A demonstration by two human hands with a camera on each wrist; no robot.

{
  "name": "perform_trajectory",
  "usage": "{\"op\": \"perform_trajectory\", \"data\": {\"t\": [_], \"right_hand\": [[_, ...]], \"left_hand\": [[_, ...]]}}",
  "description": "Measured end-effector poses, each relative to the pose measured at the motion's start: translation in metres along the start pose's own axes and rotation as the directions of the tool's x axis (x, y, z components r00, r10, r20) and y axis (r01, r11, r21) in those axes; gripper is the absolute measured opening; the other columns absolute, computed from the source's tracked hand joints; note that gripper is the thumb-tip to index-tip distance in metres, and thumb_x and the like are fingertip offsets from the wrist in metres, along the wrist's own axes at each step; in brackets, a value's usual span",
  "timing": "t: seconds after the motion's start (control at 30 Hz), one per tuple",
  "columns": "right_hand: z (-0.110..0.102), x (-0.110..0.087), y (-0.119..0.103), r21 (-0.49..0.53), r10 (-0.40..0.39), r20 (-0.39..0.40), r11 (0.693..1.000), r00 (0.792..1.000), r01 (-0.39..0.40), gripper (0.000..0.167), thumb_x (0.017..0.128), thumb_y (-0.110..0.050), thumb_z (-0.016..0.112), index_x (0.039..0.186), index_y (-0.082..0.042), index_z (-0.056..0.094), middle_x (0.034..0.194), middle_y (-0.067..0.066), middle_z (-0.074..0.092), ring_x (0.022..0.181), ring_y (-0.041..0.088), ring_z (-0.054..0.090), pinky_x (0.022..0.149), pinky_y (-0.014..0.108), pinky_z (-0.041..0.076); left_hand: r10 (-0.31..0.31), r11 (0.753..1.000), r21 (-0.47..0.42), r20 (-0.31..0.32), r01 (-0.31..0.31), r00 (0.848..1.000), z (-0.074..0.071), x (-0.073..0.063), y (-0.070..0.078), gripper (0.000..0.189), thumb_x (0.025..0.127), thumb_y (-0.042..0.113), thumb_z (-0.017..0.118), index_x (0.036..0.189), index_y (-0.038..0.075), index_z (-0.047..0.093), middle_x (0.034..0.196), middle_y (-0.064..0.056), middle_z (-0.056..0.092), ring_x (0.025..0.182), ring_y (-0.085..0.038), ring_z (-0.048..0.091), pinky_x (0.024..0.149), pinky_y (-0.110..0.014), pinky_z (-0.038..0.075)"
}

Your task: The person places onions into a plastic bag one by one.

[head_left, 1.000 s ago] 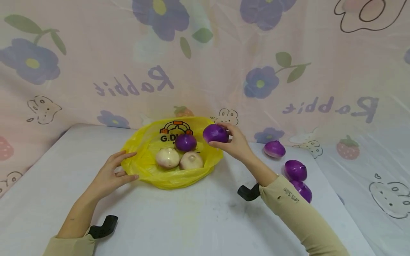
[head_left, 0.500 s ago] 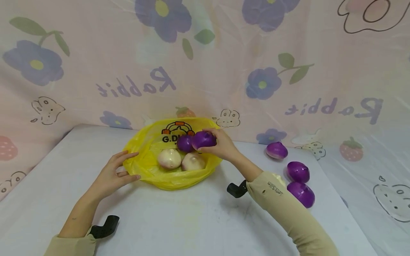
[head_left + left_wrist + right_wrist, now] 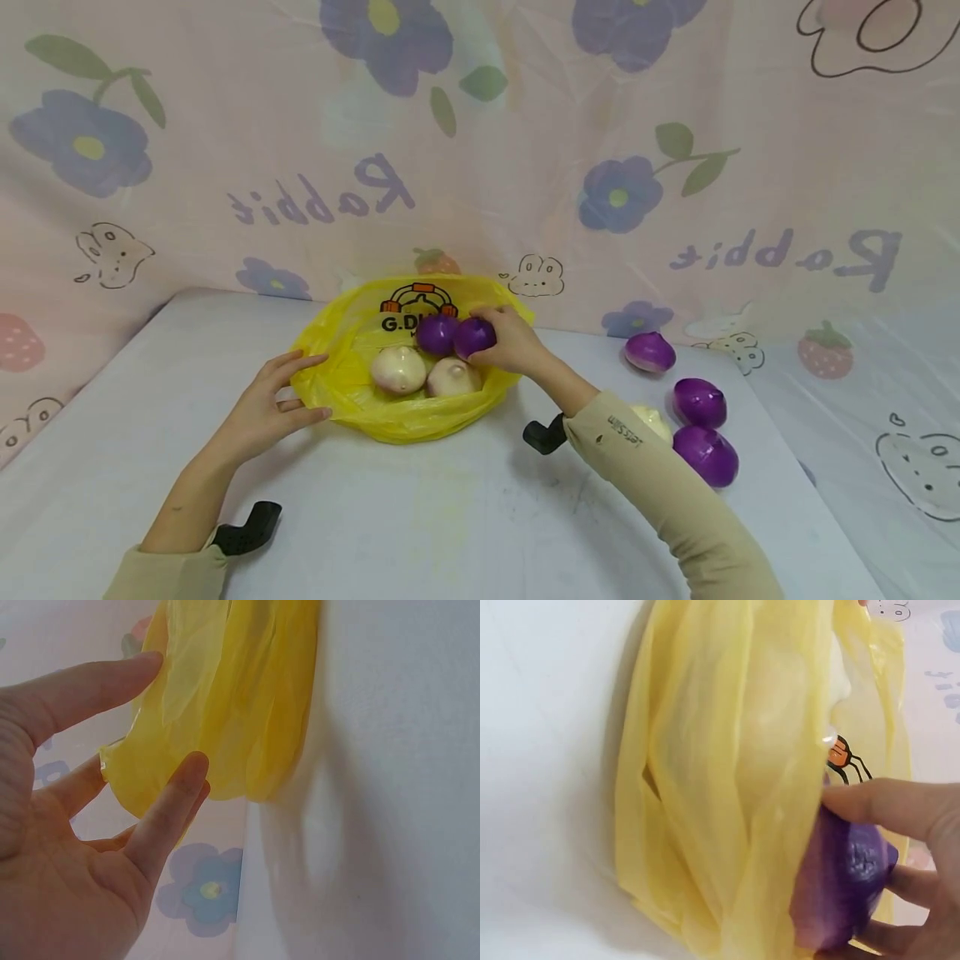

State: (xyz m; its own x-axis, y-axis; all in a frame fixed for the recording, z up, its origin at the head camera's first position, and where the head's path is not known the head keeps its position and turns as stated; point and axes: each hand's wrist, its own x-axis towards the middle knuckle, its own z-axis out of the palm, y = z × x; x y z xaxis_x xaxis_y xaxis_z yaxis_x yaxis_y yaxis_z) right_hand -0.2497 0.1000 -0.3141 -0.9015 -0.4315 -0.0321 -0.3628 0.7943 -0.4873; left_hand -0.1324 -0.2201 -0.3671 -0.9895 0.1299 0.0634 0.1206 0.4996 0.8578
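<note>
A yellow plastic bag (image 3: 405,421) lies on the table with its mouth open. Inside it are a purple onion (image 3: 437,335) and two pale onions, one whitish (image 3: 398,370) and one pinkish (image 3: 453,378). My right hand (image 3: 512,342) holds another purple onion (image 3: 474,337) inside the bag's right rim, beside the first; the right wrist view shows this held onion (image 3: 844,877) between thumb and fingers, partly behind the bag's wall. With spread, fairly straight fingers, my left hand (image 3: 272,406) touches the bag's left edge; the left wrist view shows fingertips (image 3: 189,771) against the yellow plastic.
On the right side of the white table (image 3: 420,525) lie more purple onions, one at the back (image 3: 649,352), one in the middle (image 3: 700,403) and one nearer (image 3: 707,456). A pale onion (image 3: 654,422) is partly hidden by my right sleeve. A patterned curtain (image 3: 480,167) hangs behind.
My right hand has moved left and slightly down with the purple onion, from over the bag's right rim to beside the other purple one. The left hand stays at the bag's edge.
</note>
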Motion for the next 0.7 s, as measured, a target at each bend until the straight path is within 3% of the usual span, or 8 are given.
{"op": "perform_trajectory", "data": {"t": [0.2,0.47,0.7], "right_hand": [[0.009,0.006,-0.001,-0.056,-0.063,0.016,0.996,0.998,0.063,0.065,0.078,-0.024,0.078,0.134,-0.002,0.052,0.132,0.019,0.056,0.122,0.034,0.05,0.107,0.046,0.042],[0.019,0.008,0.001,-0.02,-0.023,0.012,1.0,1.0,0.023,0.071,0.081,-0.024,0.077,0.14,-0.001,0.045,0.138,0.02,0.051,0.128,0.035,0.046,0.11,0.046,0.039],[0.015,0.0,0.005,0.099,-0.022,-0.026,0.995,0.999,0.024,0.069,0.082,-0.029,0.076,0.141,-0.006,0.047,0.145,0.015,0.046,0.132,0.033,0.043,0.111,0.047,0.038]], "left_hand": [[0.002,1.0,-0.008,-0.002,-0.002,1.0,0.0,0.0,-0.001,0.072,0.082,0.015,0.075,0.144,0.001,0.04,0.153,-0.03,0.011,0.12,-0.05,0.047,0.092,-0.04,0.052],[0.004,1.0,-0.004,-0.001,-0.004,1.0,0.0,0.0,0.001,0.071,0.083,0.014,0.075,0.144,0.001,0.039,0.153,-0.03,0.011,0.121,-0.05,0.044,0.093,-0.044,0.05],[0.004,1.0,-0.002,0.003,-0.004,1.0,-0.001,-0.001,0.0,0.071,0.083,0.015,0.074,0.144,0.001,0.039,0.153,-0.03,0.011,0.121,-0.051,0.045,0.093,-0.043,0.051]]}}
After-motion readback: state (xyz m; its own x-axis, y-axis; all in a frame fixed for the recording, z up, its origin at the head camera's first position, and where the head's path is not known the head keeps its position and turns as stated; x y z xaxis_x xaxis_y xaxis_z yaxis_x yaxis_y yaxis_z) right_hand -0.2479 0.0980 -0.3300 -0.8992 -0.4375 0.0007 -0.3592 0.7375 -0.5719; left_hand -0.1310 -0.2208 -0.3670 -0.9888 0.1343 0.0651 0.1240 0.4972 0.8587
